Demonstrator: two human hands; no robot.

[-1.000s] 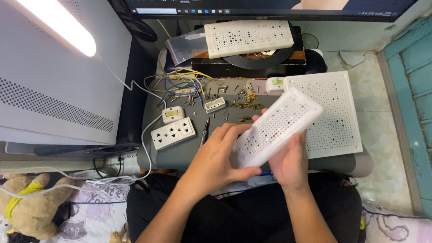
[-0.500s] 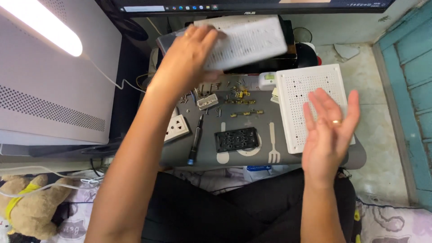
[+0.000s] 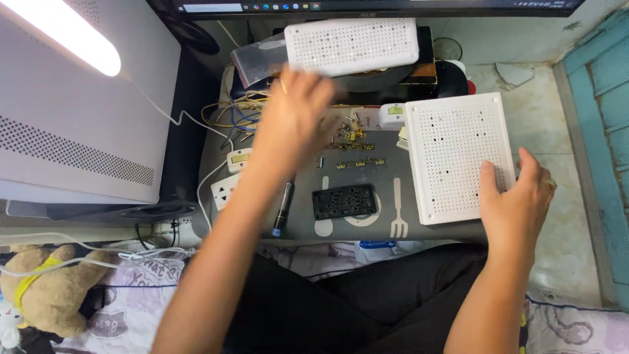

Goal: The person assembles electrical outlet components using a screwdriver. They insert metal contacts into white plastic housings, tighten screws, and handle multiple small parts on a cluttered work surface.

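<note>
my left hand (image 3: 298,118) has come back down from the far end of the counter (image 3: 386,196), and it is blurred with motion over the wires and small brass parts (image 3: 350,134). half a second ago it was up at the long white cover (image 3: 352,44), setting it on the black stack by the monitor; a second ago both my hands were around that cover over my lap. now the cover lies there alone, flat, holes up, well apart from either hand. so that piece is put away and my hands are free for what lies nearer.

the left grip is empty as far as i can tell: fingers loosely spread, nothing between them, though the blur hides the fingertips. it hovers above the counter and i cannot tell whether it touches anything.

my right hand (image 3: 521,200) was lifted with the palm open half a second ago; now it is down on the near right corner of the square white plate (image 3: 458,154). the fingers rest on top of the plate and the hand wraps its edge, a light hold, not a tight clamp. the plate lies flat at the right end of the counter, in the same place as before.

between my hands sit the black socket insert (image 3: 345,200) and a dark pen-like tool (image 3: 283,208), both untouched, with a white socket (image 3: 225,190) at the left edge.
</note>
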